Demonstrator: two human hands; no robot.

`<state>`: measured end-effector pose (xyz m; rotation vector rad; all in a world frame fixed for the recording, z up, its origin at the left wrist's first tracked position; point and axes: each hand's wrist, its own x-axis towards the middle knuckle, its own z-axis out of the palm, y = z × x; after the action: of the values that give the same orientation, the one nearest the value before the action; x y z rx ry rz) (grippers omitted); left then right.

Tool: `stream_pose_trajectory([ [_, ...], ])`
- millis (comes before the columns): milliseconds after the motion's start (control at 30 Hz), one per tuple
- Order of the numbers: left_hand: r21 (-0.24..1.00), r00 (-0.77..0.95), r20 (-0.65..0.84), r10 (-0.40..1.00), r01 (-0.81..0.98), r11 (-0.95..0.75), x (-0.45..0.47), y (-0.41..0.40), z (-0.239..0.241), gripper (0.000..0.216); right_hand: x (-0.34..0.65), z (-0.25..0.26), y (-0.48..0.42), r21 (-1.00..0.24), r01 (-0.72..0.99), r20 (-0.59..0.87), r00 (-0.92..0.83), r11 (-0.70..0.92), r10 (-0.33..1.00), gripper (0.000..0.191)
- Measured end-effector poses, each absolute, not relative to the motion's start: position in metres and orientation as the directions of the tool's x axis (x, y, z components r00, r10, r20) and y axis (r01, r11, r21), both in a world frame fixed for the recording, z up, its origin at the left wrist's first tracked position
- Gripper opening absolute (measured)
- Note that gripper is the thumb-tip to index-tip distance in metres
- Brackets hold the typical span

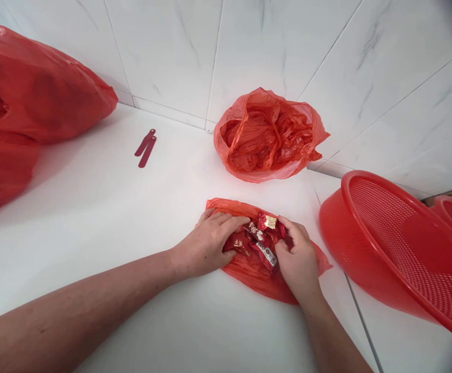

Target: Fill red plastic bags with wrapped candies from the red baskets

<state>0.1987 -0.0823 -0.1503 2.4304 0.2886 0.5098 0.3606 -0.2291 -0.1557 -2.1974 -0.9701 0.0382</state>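
Note:
A thin red plastic bag [245, 269] lies spread on the white surface with several small wrapped candies [266, 256] on it. Their wrappers are red, dark red and white, some with gold print. My left hand [206, 243] rests over the left side of the bag, its fingers stretched out and the thumb apart, touching the bag and a dark red packet [239, 242]. From the right, my right hand [296, 254] has its index finger and thumb bent round the edge of a shiny red wrapped candy [281, 228], which the fingers partly hide.
Behind stands an open red bag [266, 137] stuffed with crumpled red plastic. Two dark red strips [147, 150] lie further left. Large filled red bags [55, 88] take up the far left. A red perforated basket [342, 243] stands tilted at right, before the tiled wall [171, 57].

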Motion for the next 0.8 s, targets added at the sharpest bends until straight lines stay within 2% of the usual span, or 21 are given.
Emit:
stream_pose_trajectory([
  [200, 0.657, 0.864, 0.358, 0.355, 0.037, -0.753, 0.198, -0.081, -0.152, 0.057, 0.36, -0.154, -0.228, -0.608, 0.661, 0.233, 0.677, -0.439, 0.698, 0.039],
  [367, 0.607, 0.834, 0.437, 0.338, 0.004, -0.795, 0.197, -0.081, -0.149, 0.048, 0.363, -0.155, -0.228, -0.656, 0.626, 0.244, 0.704, -0.421, 0.667, 0.031],
  [500, 0.57, 0.803, 0.493, 0.335, -0.006, -0.822, 0.196, -0.08, -0.148, 0.042, 0.36, -0.15, -0.229, -0.706, 0.617, 0.346, 0.729, -0.348, 0.591, 0.027],
  [633, 0.561, 0.775, 0.513, 0.369, 0.023, -0.828, 0.196, -0.078, -0.148, 0.039, 0.353, -0.141, -0.231, -0.698, 0.666, 0.464, 0.7, -0.263, 0.543, 0.019],
  [800, 0.581, 0.776, 0.489, 0.399, 0.051, -0.812, 0.194, -0.077, -0.146, 0.031, 0.347, -0.14, -0.234, -0.723, 0.632, 0.393, 0.708, -0.28, 0.586, 0.023],
])
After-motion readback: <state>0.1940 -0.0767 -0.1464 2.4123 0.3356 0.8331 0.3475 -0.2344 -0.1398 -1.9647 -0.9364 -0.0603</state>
